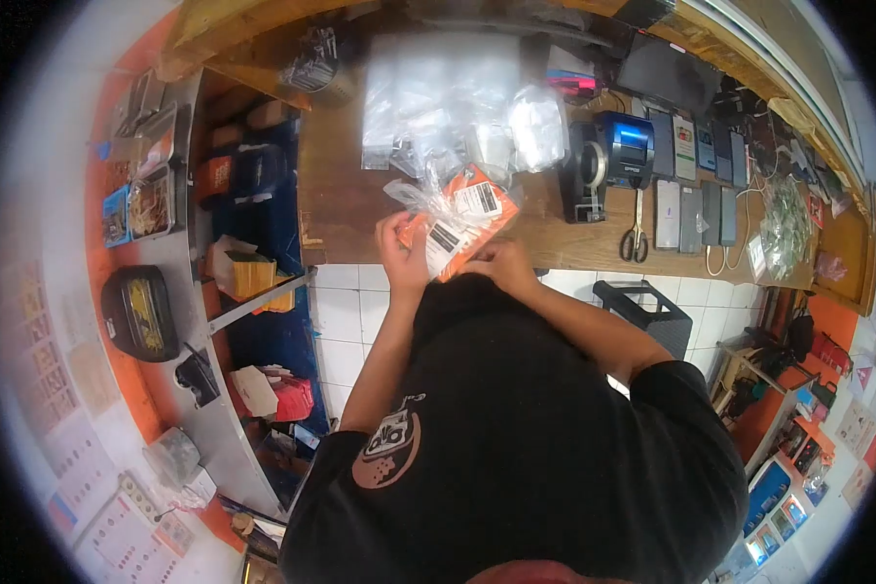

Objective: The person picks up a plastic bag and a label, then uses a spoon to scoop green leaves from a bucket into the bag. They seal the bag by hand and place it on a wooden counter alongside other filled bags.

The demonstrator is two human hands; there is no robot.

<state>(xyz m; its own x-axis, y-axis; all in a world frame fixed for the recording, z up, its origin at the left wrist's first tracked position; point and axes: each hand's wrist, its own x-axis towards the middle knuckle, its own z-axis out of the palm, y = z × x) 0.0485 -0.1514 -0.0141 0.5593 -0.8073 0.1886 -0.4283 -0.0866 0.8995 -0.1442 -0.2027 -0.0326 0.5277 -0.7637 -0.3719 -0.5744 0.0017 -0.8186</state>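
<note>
An orange box with white printed labels lies tilted at the front edge of the wooden table, partly wrapped in a clear plastic bag. My left hand grips the box and its plastic at the left side. On the near right side, my right hand has its fingers bent against the lower edge of the box; its fingertips are partly hidden. Beyond the box lies a pile of clear plastic bags.
To the right on the table are a tape dispenser, black scissors, a blue-lit device and several phones. A dark stool stands below the table's edge. Metal shelving is at left.
</note>
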